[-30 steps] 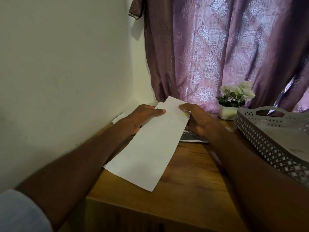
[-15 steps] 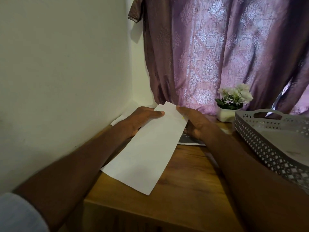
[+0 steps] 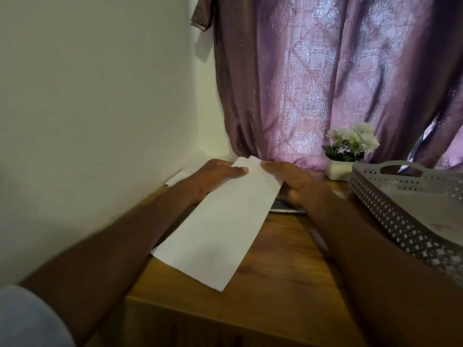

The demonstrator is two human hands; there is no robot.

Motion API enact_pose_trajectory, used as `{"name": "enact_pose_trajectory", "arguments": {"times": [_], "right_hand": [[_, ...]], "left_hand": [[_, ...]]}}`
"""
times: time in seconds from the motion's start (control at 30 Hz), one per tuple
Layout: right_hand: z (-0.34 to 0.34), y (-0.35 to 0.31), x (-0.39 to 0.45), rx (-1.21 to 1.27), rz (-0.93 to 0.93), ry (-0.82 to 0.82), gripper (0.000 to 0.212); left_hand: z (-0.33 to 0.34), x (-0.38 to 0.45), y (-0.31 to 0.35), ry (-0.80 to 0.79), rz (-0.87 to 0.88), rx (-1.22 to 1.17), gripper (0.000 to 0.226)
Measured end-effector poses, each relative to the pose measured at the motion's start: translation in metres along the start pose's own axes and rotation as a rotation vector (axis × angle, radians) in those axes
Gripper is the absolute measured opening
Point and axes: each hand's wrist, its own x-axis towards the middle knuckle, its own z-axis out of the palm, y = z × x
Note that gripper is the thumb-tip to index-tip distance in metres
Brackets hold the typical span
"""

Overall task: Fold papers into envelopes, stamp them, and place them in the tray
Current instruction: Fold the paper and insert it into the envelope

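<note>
A long white folded paper (image 3: 220, 229) lies slanted over the wooden table (image 3: 283, 284), its near corner pointing toward me. My left hand (image 3: 213, 176) pinches the paper's far left edge with thumb on top. My right hand (image 3: 288, 181) grips the far right edge, fingers curled under it. A grey perforated tray (image 3: 390, 209) with a handle stands at the right; what it holds is not clear. Part of a dark flat object (image 3: 285, 207) shows under my right hand.
More white sheets (image 3: 179, 177) lie by the wall at the back left. A small white pot of white flowers (image 3: 348, 156) stands before the purple curtain (image 3: 325, 83). A white wall (image 3: 87, 108) closes the left side.
Both hands have kept hold of the paper. The paper's far end and my hands have shifted slightly left and together; the view has dipped a little.
</note>
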Motion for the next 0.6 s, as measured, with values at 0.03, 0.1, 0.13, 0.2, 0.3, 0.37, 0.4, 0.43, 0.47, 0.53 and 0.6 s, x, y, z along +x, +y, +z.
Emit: {"name": "enact_pose_trajectory", "arguments": {"times": [0.03, 0.1, 0.13, 0.2, 0.3, 0.37, 0.4, 0.43, 0.47, 0.53, 0.6], "right_hand": [[0.001, 0.000, 0.000, -0.015, -0.012, -0.008, 0.025], [0.003, -0.001, 0.000, -0.041, -0.032, -0.010, 0.018], [0.004, -0.002, 0.001, -0.047, -0.039, 0.000, 0.020], [0.006, -0.001, -0.001, -0.032, -0.041, 0.001, 0.019], [0.008, 0.002, -0.002, 0.006, -0.030, 0.011, 0.028], [0.009, 0.004, -0.001, -0.013, -0.049, 0.016, 0.030], [0.010, 0.004, 0.000, -0.037, -0.064, 0.026, 0.023], [0.011, 0.004, 0.000, -0.060, -0.078, 0.040, 0.015], [0.012, 0.003, -0.001, -0.072, -0.093, 0.062, 0.010], [0.013, 0.001, -0.001, -0.057, -0.119, 0.086, 0.017], [0.014, 0.000, -0.002, -0.039, -0.116, 0.077, 0.024]], "left_hand": [[0.001, 0.000, 0.000, 0.004, 0.002, 0.005, 0.038], [0.002, -0.001, 0.002, 0.006, 0.012, 0.020, 0.031], [0.002, 0.000, 0.002, 0.011, 0.012, 0.028, 0.029], [0.001, 0.001, 0.002, 0.025, 0.011, 0.034, 0.028], [0.000, 0.002, 0.000, 0.033, 0.011, 0.025, 0.034], [0.000, 0.003, -0.001, 0.035, 0.013, 0.023, 0.035], [0.000, 0.003, -0.001, 0.036, 0.014, 0.028, 0.036], [0.000, 0.004, -0.001, 0.039, 0.013, 0.036, 0.036], [0.000, 0.004, -0.001, 0.041, 0.013, 0.042, 0.037], [0.001, 0.004, 0.001, 0.042, 0.011, 0.050, 0.037], [0.002, 0.003, 0.001, 0.051, 0.007, 0.061, 0.039]]}}
